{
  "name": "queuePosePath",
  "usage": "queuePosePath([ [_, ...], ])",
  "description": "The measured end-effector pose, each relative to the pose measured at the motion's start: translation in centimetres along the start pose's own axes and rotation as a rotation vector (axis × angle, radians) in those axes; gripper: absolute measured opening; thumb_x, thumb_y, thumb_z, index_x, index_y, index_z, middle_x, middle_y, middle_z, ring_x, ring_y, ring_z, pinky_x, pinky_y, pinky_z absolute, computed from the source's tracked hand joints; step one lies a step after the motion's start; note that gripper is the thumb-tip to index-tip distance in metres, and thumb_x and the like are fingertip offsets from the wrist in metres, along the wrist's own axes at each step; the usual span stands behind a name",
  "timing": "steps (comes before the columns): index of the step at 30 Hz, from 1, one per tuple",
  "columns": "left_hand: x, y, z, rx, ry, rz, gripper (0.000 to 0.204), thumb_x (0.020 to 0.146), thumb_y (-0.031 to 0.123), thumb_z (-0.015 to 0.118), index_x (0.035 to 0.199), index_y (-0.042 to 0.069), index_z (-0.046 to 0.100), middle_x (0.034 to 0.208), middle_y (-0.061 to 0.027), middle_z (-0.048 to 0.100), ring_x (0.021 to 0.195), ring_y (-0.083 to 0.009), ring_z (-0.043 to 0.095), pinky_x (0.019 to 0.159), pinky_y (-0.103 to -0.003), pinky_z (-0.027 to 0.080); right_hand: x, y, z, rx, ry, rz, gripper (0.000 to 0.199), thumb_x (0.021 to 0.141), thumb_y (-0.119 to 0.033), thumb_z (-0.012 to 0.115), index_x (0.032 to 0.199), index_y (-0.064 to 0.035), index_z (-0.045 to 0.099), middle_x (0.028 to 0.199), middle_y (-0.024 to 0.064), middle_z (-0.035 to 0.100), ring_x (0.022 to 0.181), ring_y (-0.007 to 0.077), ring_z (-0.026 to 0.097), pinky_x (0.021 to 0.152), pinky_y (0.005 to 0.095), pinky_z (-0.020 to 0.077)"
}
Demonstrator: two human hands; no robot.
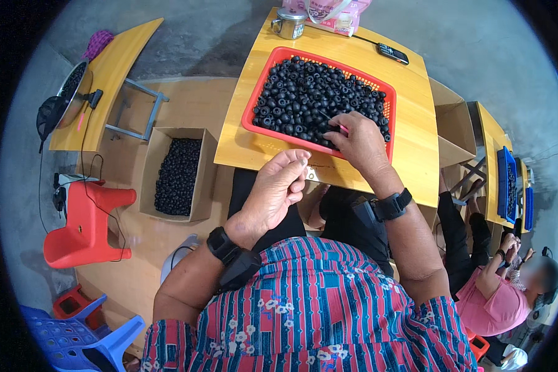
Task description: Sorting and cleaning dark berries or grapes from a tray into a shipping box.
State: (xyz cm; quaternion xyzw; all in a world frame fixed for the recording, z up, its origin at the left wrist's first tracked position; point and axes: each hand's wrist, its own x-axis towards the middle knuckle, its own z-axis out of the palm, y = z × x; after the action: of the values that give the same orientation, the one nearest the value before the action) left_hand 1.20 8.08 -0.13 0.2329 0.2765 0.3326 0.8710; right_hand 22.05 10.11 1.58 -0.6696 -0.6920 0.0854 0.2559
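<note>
A red plastic basket [249,118] stands on the yellow table in front of me, heaped with small round black parts [310,93], many showing a hole. My right hand [363,144] is over the basket's near right part, its fingers closed around a thin pink-handled tool [343,129] with a slim tip reaching among the parts. My left hand [276,189] is held up just off the table's front edge, left of the right hand. Its thumb presses against curled fingers; whatever they may hold is hidden.
A lidded metal mug [289,25], a pink bag [338,13] and a black phone [392,53] lie beyond the basket. On the floor at left are a cardboard box [206,167] of black parts and a red stool [84,217]. A person in pink [493,304] sits at right.
</note>
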Motion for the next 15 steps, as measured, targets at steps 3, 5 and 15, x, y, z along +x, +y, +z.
queuePosePath([
  [3,-0.2,-0.13,0.0,-0.012,0.004,0.006,0.014,0.095,0.017,0.054,0.108,0.01,0.053,0.079,0.0057,0.047,0.062,-0.0018,0.04,0.051,-0.015,0.032,-0.03,-0.35,-0.05,-0.082,-0.016,-0.017,0.018,0.072,-0.016,0.073,0.085,-0.0048,0.067,0.081,0.0135,0.061,0.076,0.0319,0.061,0.068,0.0406,0.0494],
  [5,-0.03,-0.11,-0.02,-0.018,0.017,0.018,0.013,0.096,0.016,0.052,0.107,0.009,0.053,0.079,0.0038,0.048,0.062,-0.0018,0.04,0.049,-0.015,0.032,-0.15,-0.49,-0.02,-0.173,-0.056,0.014,0.016,0.072,-0.017,0.071,0.082,-0.0053,0.066,0.082,0.0129,0.06,0.078,0.033,0.061,0.068,0.0415,0.0498],
  [15,-0.33,-0.73,0.3,-0.009,-0.007,-0.02,0.014,0.093,0.017,0.057,0.106,0.011,0.055,0.078,0.0082,0.046,0.062,-0.0011,0.04,0.051,-0.015,0.032,0.53,-0.64,-0.36,-0.197,-0.123,0.031,0.017,0.075,-0.02,0.058,0.08,-0.0066,0.066,0.086,0.0159,0.063,0.08,0.0365,0.062,0.073,0.0448,0.0515],
])
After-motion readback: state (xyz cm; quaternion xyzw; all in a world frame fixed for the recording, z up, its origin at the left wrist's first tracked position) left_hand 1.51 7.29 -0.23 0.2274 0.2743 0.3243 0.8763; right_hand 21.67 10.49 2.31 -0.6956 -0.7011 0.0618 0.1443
